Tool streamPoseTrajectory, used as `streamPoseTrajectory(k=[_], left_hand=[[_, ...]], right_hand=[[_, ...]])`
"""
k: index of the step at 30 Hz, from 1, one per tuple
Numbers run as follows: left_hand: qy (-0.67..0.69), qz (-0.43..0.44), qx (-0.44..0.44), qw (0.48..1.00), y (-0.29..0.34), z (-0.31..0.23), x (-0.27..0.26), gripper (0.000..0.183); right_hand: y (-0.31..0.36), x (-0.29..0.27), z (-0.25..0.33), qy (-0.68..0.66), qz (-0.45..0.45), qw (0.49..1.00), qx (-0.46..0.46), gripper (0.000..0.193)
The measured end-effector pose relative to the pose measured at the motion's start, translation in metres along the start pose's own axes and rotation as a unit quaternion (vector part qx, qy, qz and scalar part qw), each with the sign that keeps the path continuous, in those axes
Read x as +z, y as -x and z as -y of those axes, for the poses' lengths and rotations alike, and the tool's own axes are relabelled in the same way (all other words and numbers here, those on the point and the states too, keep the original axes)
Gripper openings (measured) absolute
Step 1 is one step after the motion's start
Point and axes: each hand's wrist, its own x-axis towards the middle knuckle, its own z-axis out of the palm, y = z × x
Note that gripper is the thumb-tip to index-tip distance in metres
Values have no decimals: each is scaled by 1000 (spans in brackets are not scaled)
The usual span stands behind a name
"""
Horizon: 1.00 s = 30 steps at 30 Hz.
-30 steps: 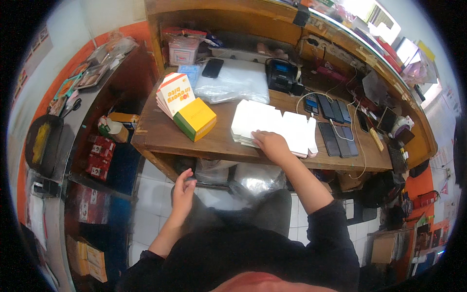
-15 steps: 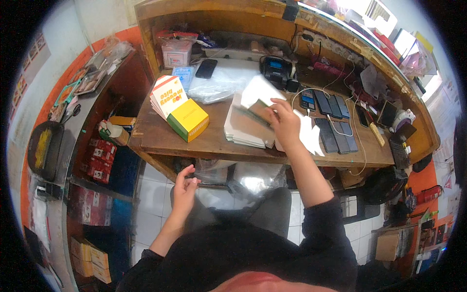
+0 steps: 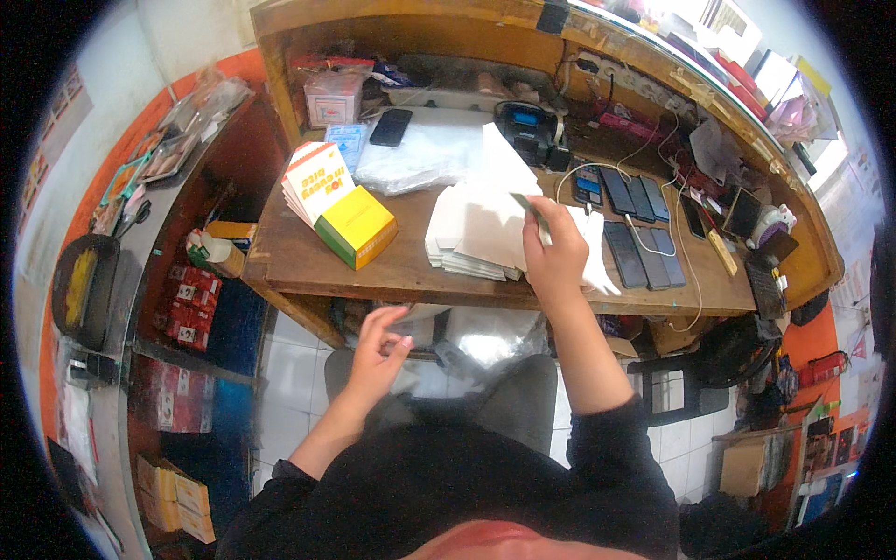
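My right hand [image 3: 557, 245] is over the desk, thumb and fingers pinched on a thin flat carton piece [image 3: 525, 202] seen nearly edge-on; its dark green edge shows, and the rest is partly hidden. Beneath and beside it lies a stack of white flat carton pieces [image 3: 467, 224], with a pointed white flap [image 3: 504, 161] reaching up behind. Left of the stack, a yellow and green box [image 3: 359, 227] lies with several white printed cards [image 3: 315, 183] leaning out of it. My left hand [image 3: 378, 359] hangs empty above my lap, before the desk edge, its fingers loosely bent and apart.
Several phones [image 3: 625, 254] with white charging cables lie at the right of the desk [image 3: 280, 252]. Behind are a black label-printer-like device [image 3: 532, 135], a plastic-wrapped white pack [image 3: 420, 154] and a black phone [image 3: 391, 127]. Shelving with red boxes [image 3: 191, 308] stands at left.
My right hand has turned the carton piece from showing its brown face to nearly edge-on, shifting slightly right and down. My left hand has moved a little to the right.
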Motion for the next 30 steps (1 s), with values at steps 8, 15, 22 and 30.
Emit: streamPoseTrajectory(k=[8, 15, 22, 30], left_hand=[[71, 108, -169, 977, 13, -37, -1, 29], [9, -12, -206, 979, 12, -17, 20, 17], [49, 244, -278, 928, 2, -13, 8, 35], [42, 260, -281, 923, 7, -11, 15, 44]], right_hand=[[87, -45, 84, -114, 375, 916, 85, 15], [147, -2, 65, -150, 219, 962, 61, 18], [173, 8, 46, -181, 240, 953, -47, 24], [184, 8, 42, -167, 251, 952, 51, 20]])
